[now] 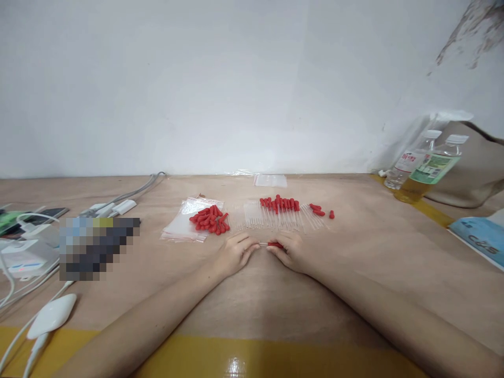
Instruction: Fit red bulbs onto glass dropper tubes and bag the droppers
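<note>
My left hand (238,253) pinches a thin clear glass dropper tube (263,244), its fingers closed. Facing it, my right hand (290,252) is closed on a red rubber dropper bulb (275,244) at the tube's right end. Just beyond my hands lies a row of glass droppers with red bulbs (279,203). Bare glass tubes (252,214) lie to the left of that row, and more tubes (313,216) lie to its right. A pile of loose red bulbs (210,219) rests partly on clear plastic bags (181,223), beyond my left hand.
Several loose bulbs (317,210) lie right of the row. A small clear bag (271,180) is by the wall. Chargers and cables (29,257) crowd the left side. Two bottles (429,168), a beige bag (464,173) and a blue packet (478,239) stand or lie at right.
</note>
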`<state>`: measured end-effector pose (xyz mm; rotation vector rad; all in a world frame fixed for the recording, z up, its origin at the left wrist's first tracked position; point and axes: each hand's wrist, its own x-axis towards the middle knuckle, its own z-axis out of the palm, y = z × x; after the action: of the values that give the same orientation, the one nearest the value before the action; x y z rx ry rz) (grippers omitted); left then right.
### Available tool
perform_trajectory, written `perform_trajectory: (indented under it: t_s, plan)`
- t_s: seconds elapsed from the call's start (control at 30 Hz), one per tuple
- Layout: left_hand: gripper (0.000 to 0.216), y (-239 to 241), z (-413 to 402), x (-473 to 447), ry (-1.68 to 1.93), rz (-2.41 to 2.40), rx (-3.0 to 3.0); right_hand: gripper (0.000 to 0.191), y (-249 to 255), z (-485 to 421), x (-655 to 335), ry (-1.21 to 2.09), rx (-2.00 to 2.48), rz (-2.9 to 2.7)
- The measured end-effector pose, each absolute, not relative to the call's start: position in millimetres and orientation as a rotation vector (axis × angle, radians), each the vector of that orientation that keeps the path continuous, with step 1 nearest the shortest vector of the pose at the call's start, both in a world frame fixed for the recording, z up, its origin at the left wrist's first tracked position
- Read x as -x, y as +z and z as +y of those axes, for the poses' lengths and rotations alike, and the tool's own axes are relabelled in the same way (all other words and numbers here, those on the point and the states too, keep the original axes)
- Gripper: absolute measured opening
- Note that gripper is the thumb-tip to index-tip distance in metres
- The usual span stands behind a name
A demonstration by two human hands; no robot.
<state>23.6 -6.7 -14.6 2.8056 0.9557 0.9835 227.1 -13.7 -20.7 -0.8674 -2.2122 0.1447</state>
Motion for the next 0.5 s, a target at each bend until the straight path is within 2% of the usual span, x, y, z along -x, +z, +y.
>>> perform_trajectory:
  t_s: [0.1, 0.23, 0.37, 0.5]
  plan:
    - [0.019, -11.7, -6.2, -23.8, 0.961, 1.021, -2.814, 0.015, -11.8, -14.2, -228.1, 0.185, 0.898, -2.207]
    - [0.02, 0.5, 3.3, -8.9, 1.156, 1.199, -2.791, 0.021, -0.7, 1.4, -252.9, 0.169, 1.025, -2.035]
    - [0.025, 13.3, 21.9, 16.4, 1.221, 1.614, -2.633, 0.025, 0.8, 27.9, -303.5, -0.025, 1.519, -1.57]
    - [0.022, 14.1, 39.7, 24.6, 1.157, 1.765, -2.635, 0.03, -4.8, 41.4, -344.9, -0.18, 1.992, -1.383]
